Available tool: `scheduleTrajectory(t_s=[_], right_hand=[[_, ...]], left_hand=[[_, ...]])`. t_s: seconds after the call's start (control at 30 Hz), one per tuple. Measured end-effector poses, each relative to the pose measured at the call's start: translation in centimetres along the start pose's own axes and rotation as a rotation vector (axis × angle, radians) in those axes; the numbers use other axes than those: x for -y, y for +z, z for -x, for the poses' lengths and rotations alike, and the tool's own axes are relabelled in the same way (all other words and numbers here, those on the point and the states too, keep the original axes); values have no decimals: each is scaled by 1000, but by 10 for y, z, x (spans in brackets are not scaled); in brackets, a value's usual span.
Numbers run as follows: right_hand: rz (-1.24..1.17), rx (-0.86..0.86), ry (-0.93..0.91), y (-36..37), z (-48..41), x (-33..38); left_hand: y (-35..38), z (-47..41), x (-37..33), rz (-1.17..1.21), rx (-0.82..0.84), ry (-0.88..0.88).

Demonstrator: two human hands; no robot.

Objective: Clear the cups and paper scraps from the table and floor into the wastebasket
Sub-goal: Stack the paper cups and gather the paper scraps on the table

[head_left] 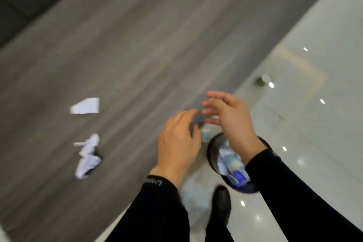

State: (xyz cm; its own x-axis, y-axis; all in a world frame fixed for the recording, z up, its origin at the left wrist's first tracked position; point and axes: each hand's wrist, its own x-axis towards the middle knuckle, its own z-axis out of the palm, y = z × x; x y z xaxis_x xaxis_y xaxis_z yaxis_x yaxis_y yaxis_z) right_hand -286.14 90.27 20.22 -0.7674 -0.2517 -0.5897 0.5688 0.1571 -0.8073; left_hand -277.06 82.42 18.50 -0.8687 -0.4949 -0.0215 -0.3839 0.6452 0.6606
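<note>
Wastebasket [213,153] already holds cups, both the left hand [177,144] and right hand [232,122] hover spread and empty just above it, so probably reach the crumpled paper [88,156] farther left next.

- A flat white paper scrap [86,106] lies on the grey table [137,45], left of centre.
- Crumpled white paper [87,156] sits below it.
- The dark round wastebasket [213,155], lower right on the floor, holds blue-and-white cups [234,165].
</note>
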Motion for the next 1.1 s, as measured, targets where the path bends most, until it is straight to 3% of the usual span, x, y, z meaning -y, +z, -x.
scheduleTrajectory(t_s=[0.2,0.27,0.37,0.5,0.63,0.73,0.8,0.87,0.97,1.1], right_hand=[[246,346,83,143,12,11],[377,378,41,178,8,-4],[711,428,-185,215,-8,-25],[1078,612,-448,260,-29,-47],[1375,667,-520,284,-34,-69],[1289,602,-587,281,-21,-81],[1173,592,-471,278,-8,-88],[1030,556,-234,278,0,-86],[576,469,172,271,-1,-66],[310,313,114,231,-8,-19]], left_hand=[[-120,12,98,-157,-179,-398],[-143,25,139,-198,-136,-520],[-155,43,183,-231,114,-619],[-146,51,210,-345,287,-449],[-141,45,230,-137,171,-394],[-139,36,230,13,-55,-560],[-135,25,222,123,-101,-612],[-131,13,214,259,-120,-601],[-131,-7,200,287,-109,-556],[-130,-37,153,262,-102,-359]])
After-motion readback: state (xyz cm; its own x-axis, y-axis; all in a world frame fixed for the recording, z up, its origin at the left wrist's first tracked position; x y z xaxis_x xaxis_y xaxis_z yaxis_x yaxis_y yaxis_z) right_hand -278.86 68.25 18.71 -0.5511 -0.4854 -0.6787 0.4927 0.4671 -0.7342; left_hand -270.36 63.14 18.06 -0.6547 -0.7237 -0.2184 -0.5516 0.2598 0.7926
